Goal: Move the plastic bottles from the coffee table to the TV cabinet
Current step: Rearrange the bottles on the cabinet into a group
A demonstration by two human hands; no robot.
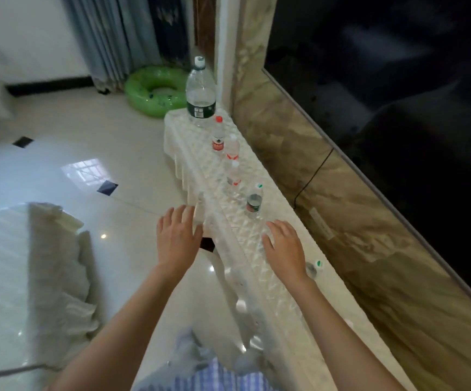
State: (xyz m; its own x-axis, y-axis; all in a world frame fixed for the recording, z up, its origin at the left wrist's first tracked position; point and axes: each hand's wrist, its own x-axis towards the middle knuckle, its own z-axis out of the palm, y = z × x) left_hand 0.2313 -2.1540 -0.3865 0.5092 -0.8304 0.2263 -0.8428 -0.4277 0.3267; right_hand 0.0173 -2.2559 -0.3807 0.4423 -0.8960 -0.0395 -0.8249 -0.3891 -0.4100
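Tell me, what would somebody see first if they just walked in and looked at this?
Probably the line of plastic bottles standing on the TV cabinet along the wall, with the big bottle at the far end towering over the small ones. Next, the bright green swim ring on the floor behind it, and the left hand and right hand spread open, holding nothing.

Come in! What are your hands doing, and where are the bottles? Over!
Left hand open, empty. Right hand open, empty. Six bottles on TV cabinet, big bottle at far end. Nothing in the way.
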